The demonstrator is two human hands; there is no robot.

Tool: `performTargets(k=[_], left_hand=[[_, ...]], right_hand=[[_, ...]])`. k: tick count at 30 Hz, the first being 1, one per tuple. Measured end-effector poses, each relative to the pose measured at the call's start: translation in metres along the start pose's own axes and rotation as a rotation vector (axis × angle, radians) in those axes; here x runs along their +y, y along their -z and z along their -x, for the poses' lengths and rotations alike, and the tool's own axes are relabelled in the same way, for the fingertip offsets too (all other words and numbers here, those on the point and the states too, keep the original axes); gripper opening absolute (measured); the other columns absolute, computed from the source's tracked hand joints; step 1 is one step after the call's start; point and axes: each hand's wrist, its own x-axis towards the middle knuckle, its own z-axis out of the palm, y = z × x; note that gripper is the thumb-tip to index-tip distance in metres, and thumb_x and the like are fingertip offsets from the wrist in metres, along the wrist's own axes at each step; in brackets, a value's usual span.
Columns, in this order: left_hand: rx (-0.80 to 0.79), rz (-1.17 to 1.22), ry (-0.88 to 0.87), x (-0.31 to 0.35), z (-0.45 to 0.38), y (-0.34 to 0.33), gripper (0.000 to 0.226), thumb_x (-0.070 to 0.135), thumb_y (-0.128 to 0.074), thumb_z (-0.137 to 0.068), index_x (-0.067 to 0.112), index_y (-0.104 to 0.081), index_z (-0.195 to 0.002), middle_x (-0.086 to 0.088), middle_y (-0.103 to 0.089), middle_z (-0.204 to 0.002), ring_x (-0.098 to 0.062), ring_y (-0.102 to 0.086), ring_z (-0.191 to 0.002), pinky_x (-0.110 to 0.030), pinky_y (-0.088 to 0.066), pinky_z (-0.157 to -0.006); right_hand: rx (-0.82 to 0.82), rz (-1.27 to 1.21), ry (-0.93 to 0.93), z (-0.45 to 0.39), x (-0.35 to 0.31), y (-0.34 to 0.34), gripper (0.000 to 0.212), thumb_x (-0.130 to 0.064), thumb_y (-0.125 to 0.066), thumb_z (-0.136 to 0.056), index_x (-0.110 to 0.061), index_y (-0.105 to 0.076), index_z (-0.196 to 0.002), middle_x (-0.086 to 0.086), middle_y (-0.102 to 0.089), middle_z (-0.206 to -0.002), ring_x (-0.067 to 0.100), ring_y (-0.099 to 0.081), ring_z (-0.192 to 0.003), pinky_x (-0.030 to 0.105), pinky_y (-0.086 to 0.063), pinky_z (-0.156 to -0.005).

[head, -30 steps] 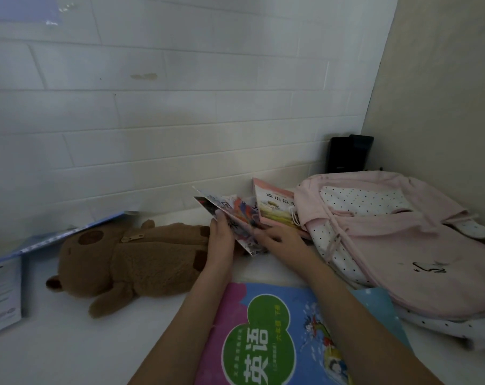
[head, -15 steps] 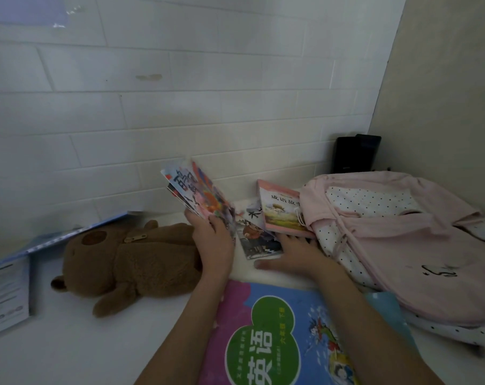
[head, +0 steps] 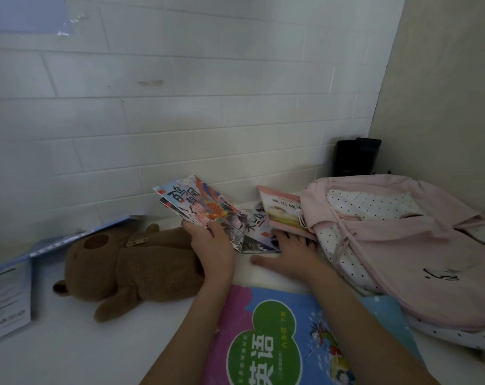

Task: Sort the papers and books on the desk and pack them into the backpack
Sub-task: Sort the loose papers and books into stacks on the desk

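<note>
My left hand [head: 214, 249] grips a small stack of colourful thin books [head: 205, 209], lifted and tilted above the desk. My right hand [head: 288, 251] lies flat with fingers spread on another thin book [head: 256, 229] on the desk, its fingertips at the edge of a pink-covered book [head: 281, 211] that leans against the backpack. The pink backpack [head: 397, 240] with white dotted lining lies on its side at the right. A large pink, blue and green textbook [head: 266, 343] lies at the front, partly under my forearms.
A brown plush bear [head: 124, 265] lies on the white desk [head: 69, 351] to the left of my hands. A blue folder [head: 69, 240] and a printed paper [head: 7, 298] lean at the far left. A black box [head: 356, 157] stands in the back corner.
My left hand lifted the small stack of books off the desk and holds it tilted. My right hand let go and now lies flat on the book left underneath.
</note>
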Motion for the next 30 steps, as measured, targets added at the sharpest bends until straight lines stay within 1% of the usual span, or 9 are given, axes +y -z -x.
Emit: performTargets(k=[4, 8, 11, 13, 16, 21, 23, 27, 30], left_hand=[[0.036, 0.008, 0.022, 0.003, 0.001, 0.002, 0.049, 0.003, -0.036, -0.100, -0.006, -0.016, -0.143, 0.003, -0.044, -0.082, -0.011, -0.044, -0.066, -0.013, -0.031, -0.062], [0.017, 0.003, 0.023, 0.003, 0.001, 0.003, 0.047, 0.002, -0.036, -0.099, -0.006, -0.018, -0.142, -0.008, -0.047, -0.094, -0.013, -0.047, -0.071, -0.012, -0.032, -0.060], [0.004, -0.004, 0.009, 0.005, 0.003, 0.002, 0.046, 0.003, -0.036, -0.099, -0.006, -0.019, -0.141, -0.002, -0.049, -0.085, -0.006, -0.045, -0.064, -0.014, -0.034, -0.055], [0.000, -0.007, 0.002, 0.003, 0.002, 0.002, 0.046, 0.003, -0.037, -0.099, -0.006, -0.020, -0.141, 0.009, -0.044, -0.075, 0.002, -0.044, -0.063, -0.013, -0.036, -0.052], [0.005, 0.015, 0.024, 0.000, -0.001, 0.001, 0.048, 0.004, -0.037, -0.099, -0.004, -0.018, -0.143, 0.014, -0.042, -0.077, 0.003, -0.046, -0.064, -0.015, -0.036, -0.052], [0.063, 0.079, 0.063, 0.004, 0.000, 0.003, 0.029, 0.001, -0.036, -0.099, 0.005, -0.028, -0.127, 0.015, -0.036, -0.076, 0.001, -0.040, -0.061, -0.002, -0.040, -0.051], [0.079, 0.096, 0.059, 0.008, 0.001, 0.004, 0.023, 0.001, -0.036, -0.099, 0.011, -0.027, -0.118, 0.013, -0.039, -0.080, -0.001, -0.042, -0.063, 0.000, -0.039, -0.052], [0.088, 0.122, 0.070, 0.009, -0.004, 0.006, 0.048, 0.002, -0.038, -0.099, -0.001, -0.020, -0.144, -0.001, -0.042, -0.113, -0.011, -0.047, -0.097, 0.009, -0.033, -0.061], [0.087, 0.106, 0.051, 0.007, -0.004, 0.007, 0.056, 0.001, -0.038, -0.098, 0.003, -0.014, -0.149, -0.005, -0.046, -0.120, -0.011, -0.047, -0.099, 0.003, -0.036, -0.068]], right_hand=[[0.026, -0.219, 0.042, -0.004, 0.001, 0.003, 0.091, -0.083, -0.056, -0.063, -0.029, -0.046, -0.135, -0.004, -0.053, -0.134, 0.019, -0.049, -0.124, 0.034, -0.036, -0.104], [0.131, -0.135, 0.089, -0.004, -0.002, 0.002, 0.068, -0.067, -0.060, -0.076, -0.029, -0.051, -0.132, -0.006, -0.060, -0.127, 0.017, -0.056, -0.118, 0.035, -0.044, -0.099], [0.160, 0.019, 0.148, -0.004, -0.009, 0.008, 0.053, -0.058, -0.056, -0.085, -0.023, -0.058, -0.124, 0.001, -0.066, -0.118, 0.022, -0.061, -0.108, 0.033, -0.047, -0.084], [0.258, 0.183, 0.227, -0.005, -0.016, 0.008, 0.037, -0.046, -0.060, -0.088, -0.013, -0.063, -0.104, 0.011, -0.070, -0.093, 0.028, -0.066, -0.085, 0.032, -0.045, -0.064], [0.304, 0.405, 0.261, -0.005, -0.023, 0.003, 0.038, -0.011, -0.086, -0.053, -0.007, -0.069, -0.086, 0.008, -0.058, -0.045, 0.023, -0.055, -0.034, 0.020, -0.033, -0.036], [0.440, 0.340, 0.180, 0.001, -0.018, 0.003, 0.057, 0.006, -0.054, -0.081, -0.005, -0.048, -0.136, 0.022, -0.069, -0.080, 0.036, -0.067, -0.066, 0.036, -0.050, -0.054], [0.508, 0.300, 0.105, 0.001, -0.018, 0.006, 0.060, 0.007, -0.050, -0.084, -0.007, -0.041, -0.141, 0.022, -0.068, -0.085, 0.036, -0.067, -0.069, 0.037, -0.051, -0.055], [0.568, 0.161, 0.016, 0.001, -0.018, 0.010, 0.058, 0.012, -0.061, -0.074, -0.002, -0.053, -0.130, 0.021, -0.064, -0.059, 0.031, -0.061, -0.045, 0.033, -0.046, -0.041], [0.665, -0.093, -0.056, 0.002, -0.018, 0.016, 0.047, 0.008, -0.049, -0.088, -0.002, -0.048, -0.134, 0.024, -0.065, -0.065, 0.036, -0.065, -0.054, 0.037, -0.047, -0.047]])
